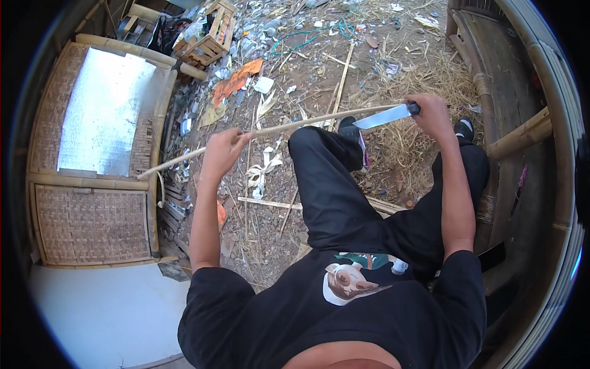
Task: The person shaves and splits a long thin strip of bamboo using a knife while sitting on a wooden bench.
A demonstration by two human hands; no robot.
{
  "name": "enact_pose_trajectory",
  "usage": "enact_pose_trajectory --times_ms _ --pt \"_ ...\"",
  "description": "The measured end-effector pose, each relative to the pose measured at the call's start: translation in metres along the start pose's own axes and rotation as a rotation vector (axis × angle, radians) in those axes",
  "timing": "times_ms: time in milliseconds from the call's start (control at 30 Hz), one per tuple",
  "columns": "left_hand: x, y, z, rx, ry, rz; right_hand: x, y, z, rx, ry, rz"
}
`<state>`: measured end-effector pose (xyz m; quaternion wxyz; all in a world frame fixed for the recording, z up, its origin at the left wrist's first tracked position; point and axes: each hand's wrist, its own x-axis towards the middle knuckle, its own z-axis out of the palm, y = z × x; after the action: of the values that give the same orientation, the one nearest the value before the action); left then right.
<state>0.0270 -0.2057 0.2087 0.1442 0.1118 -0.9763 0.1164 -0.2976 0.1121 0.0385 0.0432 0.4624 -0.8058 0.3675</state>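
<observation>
Ground (270, 224) of brown, stony earth spreads before the seated person, strewn with scraps of plastic, split strips of wood and dry stalks. Tan, loose straw (424, 67) covers the far right part, beside a dark wooden plank structure (498, 61) edged with bamboo poles. On the far left sits a slatted, pale wooden crate (212, 37); nearer the middle lie a torn orange sheet (236, 83) and a small white plastic piece (263, 85). A woven bamboo panel (92, 221) in a bamboo frame stands on the left, with a shiny silver sheet (104, 117) over its far part and a smooth white surface (110, 313) at its near side.

The person's black T-shirt (369, 320) bears a cartoon animal print (350, 281) with a green patch; any lettering there is too small to read.

The hands are well apart. The left hand (222, 154) is closed around a long, thin, pale wooden stick (307, 121), which slants across in front of the black trousers (332, 184) — its left end low, its right end by the knife. The right hand (433, 115) is clamped on the black handle of a broad, silver-bladed knife (387, 115) — whether it also pinches the stick, I cannot tell.
</observation>
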Motion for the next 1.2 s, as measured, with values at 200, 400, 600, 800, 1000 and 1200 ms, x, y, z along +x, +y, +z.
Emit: enact_pose_trajectory --times_ms 200,400,600,800,1000,1200 --pt "-0.054 0.029 0.025 -0.606 -0.765 -0.247 0.008 0.013 -0.002 -0.060 -0.108 0.072" --pt "-0.067 0.100 0.053 -1.098 -0.893 -0.625 0.006 0.010 0.008 0.104 0.226 0.126" --pt "-0.050 0.161 0.083 -1.541 -0.832 -0.779 0.004 -0.012 0.016 0.143 0.203 0.455" --pt "-0.027 0.191 0.113 -1.501 -0.681 -0.718 -0.013 -0.025 0.066 0.184 -0.270 0.420" --pt "-0.019 0.201 0.133 -1.158 -0.466 -0.564 -0.022 -0.058 0.079 0.097 -0.285 0.337" --pt "-0.007 0.217 0.124 -0.949 -0.388 -0.509 -0.032 -0.041 0.119 0.046 -0.191 0.492"
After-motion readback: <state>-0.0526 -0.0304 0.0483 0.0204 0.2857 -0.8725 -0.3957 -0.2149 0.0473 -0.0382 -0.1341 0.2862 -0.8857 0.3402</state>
